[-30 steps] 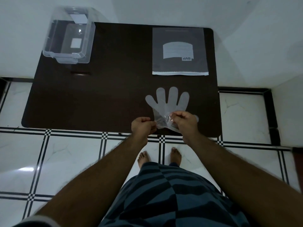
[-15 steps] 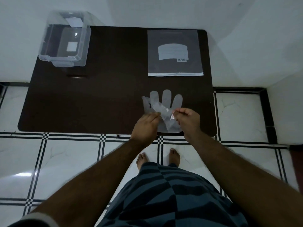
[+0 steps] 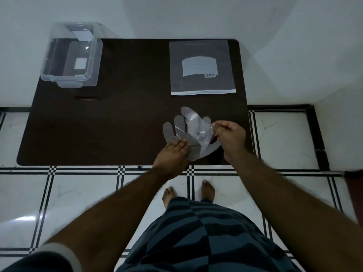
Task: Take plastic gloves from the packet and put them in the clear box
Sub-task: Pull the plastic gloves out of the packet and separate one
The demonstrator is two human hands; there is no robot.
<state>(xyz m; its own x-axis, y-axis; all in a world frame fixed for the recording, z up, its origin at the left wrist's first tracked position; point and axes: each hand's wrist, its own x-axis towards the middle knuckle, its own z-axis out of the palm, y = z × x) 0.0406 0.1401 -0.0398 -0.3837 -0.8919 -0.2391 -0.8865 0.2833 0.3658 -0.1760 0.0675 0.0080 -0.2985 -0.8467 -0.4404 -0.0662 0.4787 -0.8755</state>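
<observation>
Nearest us on the dark brown mat (image 3: 117, 124), our left hand (image 3: 172, 154) presses flat, fingers together, on the thin translucent plastic gloves (image 3: 191, 130); our right hand (image 3: 229, 136) pinches one layer's edge. We should peel slowly. Beyond lie the grey packet (image 3: 202, 65) and, far left, the clear plastic box (image 3: 72, 55).

On the dark table (image 3: 117, 124), the left hand (image 3: 172, 154) presses flat on a plastic glove (image 3: 188, 126) while the right hand (image 3: 229, 136) pinches its edge at 3 o'clock; packet (image 3: 202, 67) at 12, clear box (image 3: 72, 55) at 10
</observation>
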